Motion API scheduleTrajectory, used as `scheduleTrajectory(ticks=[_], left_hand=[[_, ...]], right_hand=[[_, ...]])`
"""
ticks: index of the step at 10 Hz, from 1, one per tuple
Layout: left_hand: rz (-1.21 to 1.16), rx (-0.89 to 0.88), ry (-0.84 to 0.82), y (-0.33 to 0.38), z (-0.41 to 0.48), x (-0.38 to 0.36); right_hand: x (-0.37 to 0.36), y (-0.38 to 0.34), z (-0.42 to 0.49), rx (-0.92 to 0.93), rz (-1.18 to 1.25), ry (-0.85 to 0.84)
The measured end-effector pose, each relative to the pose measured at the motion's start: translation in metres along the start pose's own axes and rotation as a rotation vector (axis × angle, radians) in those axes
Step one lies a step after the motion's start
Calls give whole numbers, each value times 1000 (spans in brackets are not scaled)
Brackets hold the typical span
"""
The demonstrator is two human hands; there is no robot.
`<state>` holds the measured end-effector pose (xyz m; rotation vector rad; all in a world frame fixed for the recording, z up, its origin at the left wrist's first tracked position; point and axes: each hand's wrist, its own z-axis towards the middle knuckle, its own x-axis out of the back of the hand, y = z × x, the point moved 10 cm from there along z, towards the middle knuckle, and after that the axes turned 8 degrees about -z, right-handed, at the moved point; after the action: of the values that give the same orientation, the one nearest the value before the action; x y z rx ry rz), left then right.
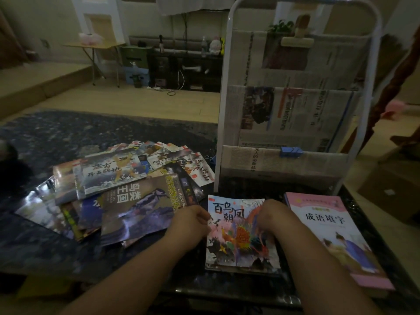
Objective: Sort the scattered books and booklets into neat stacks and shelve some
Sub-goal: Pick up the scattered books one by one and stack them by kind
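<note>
Both forearms reach forward over the near edge of the table (56, 137), the hands side by side with one booklet between them. The left hand (191, 220) has its fingers curled in against the left edge of the phoenix booklet (241, 237) and appears to pinch that edge. The right hand (272, 214) lies knuckles-up over the cover's upper right part with its fingers bent down onto it; in the dim light I cannot tell whether it grips or only presses. The phoenix booklet lies flat on top of a thin stack, cover up.

Just beside the right forearm lies a pink book (336, 235) on its own small stack, close to the phoenix booklet. To the left of the left hand spreads the scattered pile (113, 189) of glossy books, overlapping at all angles. Behind the phoenix booklet a white rack (223, 110) stands on the table, its pockets filled with newspapers (295, 114), and a blue clip (292, 152) is clamped on the lowest pocket's rim.
</note>
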<state>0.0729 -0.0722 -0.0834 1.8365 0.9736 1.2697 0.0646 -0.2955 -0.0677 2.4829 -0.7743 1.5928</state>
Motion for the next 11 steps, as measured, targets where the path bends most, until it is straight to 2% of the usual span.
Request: scheduleTrajectory(ticks=[1, 4, 6, 9, 10, 11], left_hand=[[94, -40, 4, 4, -3, -3], [236, -82, 11, 3, -4, -8], [135, -46, -29, 1, -5, -11], [229, -80, -44, 5, -7, -14], [220, -85, -43, 2, -4, -15], [164, -106, -28, 3, 0, -9]], right_hand=[[-1, -5, -10, -10, -198, -78], [-16, 1, 6, 0, -206, -125], [-22, -7, 5, 52, -244, -158], [-19, -10, -1, 63, -311, -177], [-19, -11, -1, 74, -315, -154], [-11, -13, 0, 66, -208, -47]])
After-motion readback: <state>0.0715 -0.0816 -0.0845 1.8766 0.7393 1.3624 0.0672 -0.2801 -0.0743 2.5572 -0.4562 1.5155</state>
